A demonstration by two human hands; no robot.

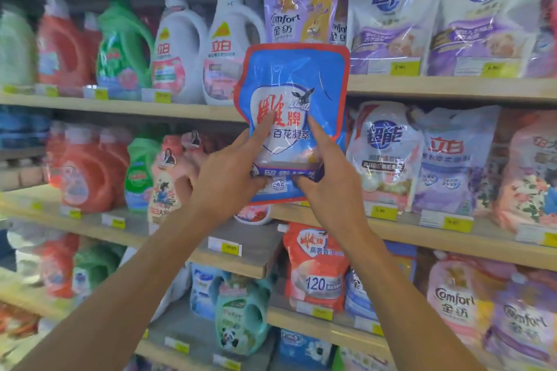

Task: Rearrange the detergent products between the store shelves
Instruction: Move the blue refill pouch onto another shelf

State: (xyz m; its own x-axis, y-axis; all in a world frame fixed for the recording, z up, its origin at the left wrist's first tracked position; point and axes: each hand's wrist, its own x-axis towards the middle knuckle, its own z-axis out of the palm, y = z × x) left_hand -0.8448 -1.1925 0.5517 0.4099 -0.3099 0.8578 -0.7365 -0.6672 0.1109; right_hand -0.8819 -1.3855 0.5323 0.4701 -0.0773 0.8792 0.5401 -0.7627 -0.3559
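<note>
Both hands grip the bottom of a glossy, crinkled blue detergent pouch [291, 117] with a red border: the left hand [226, 178] pinches its lower left corner, the right hand [328, 178] its lower right, thumbs pressed on the printed front. The soft, flat plastic pouch stands upright with its long axis vertical, label facing the camera, held up in front of pale wooden store shelves [452, 87]. Left of the hands stand rigid white jugs [180, 48]; right of them sag lilac-and-white refill bags [388, 15], and yellow price tags [382, 211] line the shelf edges
</note>
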